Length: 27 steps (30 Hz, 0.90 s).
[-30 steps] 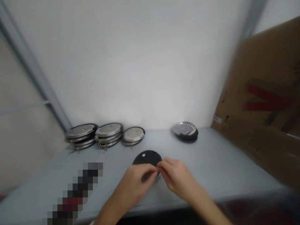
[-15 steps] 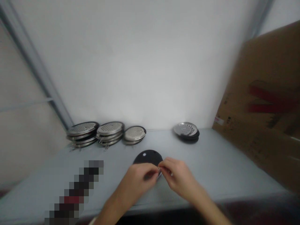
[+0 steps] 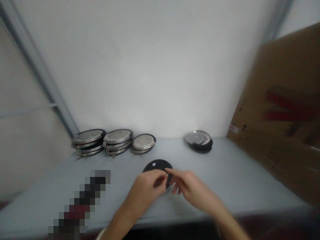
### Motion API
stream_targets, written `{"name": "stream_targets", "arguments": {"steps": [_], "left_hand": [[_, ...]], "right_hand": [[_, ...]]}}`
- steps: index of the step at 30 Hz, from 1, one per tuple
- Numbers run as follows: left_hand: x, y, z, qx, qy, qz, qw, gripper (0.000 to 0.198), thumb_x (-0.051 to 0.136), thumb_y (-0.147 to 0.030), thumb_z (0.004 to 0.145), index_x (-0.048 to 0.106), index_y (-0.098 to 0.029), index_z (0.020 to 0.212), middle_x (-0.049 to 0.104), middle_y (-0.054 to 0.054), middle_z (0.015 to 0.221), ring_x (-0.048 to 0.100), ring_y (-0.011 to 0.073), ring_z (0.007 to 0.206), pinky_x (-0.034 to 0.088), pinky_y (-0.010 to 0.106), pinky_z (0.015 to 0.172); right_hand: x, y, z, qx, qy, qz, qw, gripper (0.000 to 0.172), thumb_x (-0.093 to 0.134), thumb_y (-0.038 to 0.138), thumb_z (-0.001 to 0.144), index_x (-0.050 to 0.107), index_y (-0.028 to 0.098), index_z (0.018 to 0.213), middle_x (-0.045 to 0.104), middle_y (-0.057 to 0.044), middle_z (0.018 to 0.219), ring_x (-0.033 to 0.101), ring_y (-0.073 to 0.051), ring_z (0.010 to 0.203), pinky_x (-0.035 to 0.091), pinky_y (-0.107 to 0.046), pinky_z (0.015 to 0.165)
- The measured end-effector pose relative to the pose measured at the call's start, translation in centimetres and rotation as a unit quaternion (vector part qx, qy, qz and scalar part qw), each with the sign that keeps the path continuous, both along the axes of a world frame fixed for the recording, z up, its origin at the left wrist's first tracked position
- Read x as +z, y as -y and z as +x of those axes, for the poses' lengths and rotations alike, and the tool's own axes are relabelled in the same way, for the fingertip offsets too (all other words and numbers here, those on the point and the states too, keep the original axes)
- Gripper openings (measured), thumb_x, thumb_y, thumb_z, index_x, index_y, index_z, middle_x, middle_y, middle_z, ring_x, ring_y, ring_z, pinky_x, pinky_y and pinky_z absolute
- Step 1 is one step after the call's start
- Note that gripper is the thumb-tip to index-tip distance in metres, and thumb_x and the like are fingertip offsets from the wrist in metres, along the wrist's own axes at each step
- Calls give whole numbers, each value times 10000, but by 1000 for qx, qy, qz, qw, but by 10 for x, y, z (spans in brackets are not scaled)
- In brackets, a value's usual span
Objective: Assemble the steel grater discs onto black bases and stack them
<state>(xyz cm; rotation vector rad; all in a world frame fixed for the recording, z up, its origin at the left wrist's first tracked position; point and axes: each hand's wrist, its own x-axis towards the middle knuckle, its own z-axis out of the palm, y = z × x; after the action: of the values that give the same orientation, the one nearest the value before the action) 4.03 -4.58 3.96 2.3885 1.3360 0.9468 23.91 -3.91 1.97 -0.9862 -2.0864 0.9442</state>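
A round black disc (image 3: 158,164) with a white spot lies on the table in front of me, and a bit of shiny metal rim shows at its lower right. Above its near edge my left hand (image 3: 151,183) is closed in a pinch on a small shiny metal piece (image 3: 167,174), too small to make out fully. My right hand (image 3: 188,185) is beside it, its index finger stretched out to the metal piece. The other right fingers are loosely bent and apart. Both hands hide the near part of the disc.
Stacks of round metal graters with black edges stand along the wall: left (image 3: 88,143), centre-left (image 3: 117,141) and a lower one (image 3: 143,143). Another grater (image 3: 197,137) rests on black discs at the right. A large cardboard box (image 3: 280,133) borders the table's right side.
My right fingers have come out of their pinch; the index finger now points out across to the left fingertips. My left hand has moved slightly up and left, still pinching.
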Motion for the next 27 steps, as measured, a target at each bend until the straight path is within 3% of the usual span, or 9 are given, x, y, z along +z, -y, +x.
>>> {"name": "stream_targets", "arguments": {"steps": [3, 5, 10, 12, 18, 23, 27], "left_hand": [[-1, -2, 0, 2, -30, -20, 999, 188, 563, -100, 803, 718, -206, 810, 768, 8, 785, 704, 163, 709, 492, 217, 685], [-1, -2, 1, -4, -42, -29, 999, 183, 567, -103, 807, 717, -206, 801, 766, 9, 783, 701, 164, 710, 481, 217, 681], [2, -2, 5, -16, -46, -41, 998, 186, 567, -103, 826, 717, -205, 788, 765, 5, 778, 693, 159, 703, 459, 219, 673], [2, -1, 5, -15, -45, -39, 998, 187, 562, -110, 833, 712, -206, 774, 765, 6, 777, 686, 157, 693, 453, 222, 660], [-4, -3, 3, -9, -48, -23, 999, 181, 563, -125, 828, 712, -212, 774, 766, 16, 771, 688, 170, 700, 464, 230, 668], [-8, -4, 3, -11, -73, -32, 997, 197, 577, -81, 806, 724, -211, 787, 775, 20, 801, 711, 181, 751, 467, 228, 699], [-9, -5, 3, 5, -103, -23, 994, 200, 594, -65, 811, 735, -205, 795, 778, 27, 802, 721, 191, 760, 459, 233, 695]], "right_hand": [[-7, -1, 3, -11, -1, -29, 1000, 602, 397, 116, 957, 366, 225, 1548, 732, -25, 893, 698, -145, 677, 541, -269, 717], [-9, -1, 3, -29, -6, -45, 999, 595, 390, 122, 959, 294, 188, 1542, 720, -13, 854, 693, -146, 653, 537, -281, 729], [-9, -3, -2, -61, -34, -35, 997, 129, 417, 168, 981, 468, 194, 1097, 707, -1, 787, 656, -138, 583, 500, -261, 658], [-9, -4, -4, -55, -45, -28, 997, 39, 456, 181, 977, 483, 210, 972, 713, -3, 779, 672, -140, 604, 488, -247, 641], [-1, -4, -5, -84, -40, -6, 996, 140, 565, 220, 954, 631, 185, 835, 716, -14, 688, 687, -159, 632, 475, -231, 610], [1, -2, -8, -64, -29, 34, 997, 252, 465, 176, 991, 711, 177, 938, 737, -33, 748, 695, -164, 688, 504, -243, 671], [2, 3, -10, -72, 29, 58, 995, 291, 435, 152, 995, 716, 172, 923, 697, -20, 683, 662, -158, 625, 467, -241, 635]]}}
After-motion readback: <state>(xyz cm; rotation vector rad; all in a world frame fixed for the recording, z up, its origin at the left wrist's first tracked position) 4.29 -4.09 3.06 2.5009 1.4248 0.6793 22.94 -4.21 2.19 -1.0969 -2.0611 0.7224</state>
